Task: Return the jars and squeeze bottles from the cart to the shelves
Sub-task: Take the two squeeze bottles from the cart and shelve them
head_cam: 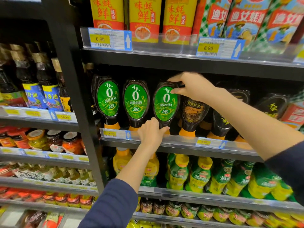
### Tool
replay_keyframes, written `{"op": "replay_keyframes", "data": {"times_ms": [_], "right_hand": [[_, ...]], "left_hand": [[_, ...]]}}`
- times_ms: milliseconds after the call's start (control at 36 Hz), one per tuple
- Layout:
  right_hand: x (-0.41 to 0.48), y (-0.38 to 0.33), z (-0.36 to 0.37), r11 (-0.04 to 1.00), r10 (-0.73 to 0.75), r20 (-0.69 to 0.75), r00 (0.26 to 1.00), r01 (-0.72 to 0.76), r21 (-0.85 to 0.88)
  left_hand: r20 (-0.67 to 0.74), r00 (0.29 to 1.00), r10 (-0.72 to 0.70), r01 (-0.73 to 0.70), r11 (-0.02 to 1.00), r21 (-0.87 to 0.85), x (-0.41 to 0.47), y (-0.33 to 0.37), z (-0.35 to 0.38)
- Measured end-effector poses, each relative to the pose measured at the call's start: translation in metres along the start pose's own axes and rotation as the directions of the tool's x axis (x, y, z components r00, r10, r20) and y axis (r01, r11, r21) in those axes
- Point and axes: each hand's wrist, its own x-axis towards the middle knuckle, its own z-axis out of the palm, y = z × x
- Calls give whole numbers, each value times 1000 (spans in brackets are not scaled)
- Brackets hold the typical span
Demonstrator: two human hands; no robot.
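Neighbours, same shelf: two matching green-label bottles [107, 100] stand cap-down to the left of the held bottle; a dark bottle with gold print [191, 115] stands just beside it on the right, partly behind the right forearm.
Shelf above: tall yellow-and-red packs [144, 18] and blue-and-green cartons [246, 22], behind price tags [109, 39] marked 6.90.
Shelf below: rows of yellow-and-green bottles [199, 174].
Left bay: dark bottles with blue labels [35, 95] up top, jars [54, 139] on the level beneath, further stock lower down, blurred.
Obstruction: the clear rail [177, 141] along the shelf front hides the orange caps in part; the upper shelf edge sits close over the bottle tops.
Task item: squeeze bottle [166, 104], green oval label, third in its row, upright on its orange cap on the middle shelf [205, 153].
Left hand [152, 132]: reaches up from below, fingers curled round the bottle's neck just above the cap, grasping it.
Right hand [190, 87]: comes in from the right, thumb on the label's upper edge, fingers over the bottle's top, gripping it.
Sleeves: dark blue, pushed back from both forearms.
Setting: black metal shop shelving, divided by a black upright post [72, 89].
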Motion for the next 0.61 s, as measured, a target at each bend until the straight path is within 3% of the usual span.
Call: {"op": "replay_keyframes", "data": {"times_ms": [278, 445, 611], "right_hand": [[-3, -1, 0, 1000, 6, 15, 1000, -6, 28], [-8, -4, 8, 997, 6, -46, 999, -10, -73], [-1, -13, 13, 998, -39, -38, 999, 37, -57]], "left_hand": [[6, 1000, -13, 13, 1000, 17, -1, 0, -2], [13, 999, 47, -47, 999, 9, -2, -9, -4], [-173, 976, 135, -166, 969, -181, -9, -40, -15]]}}
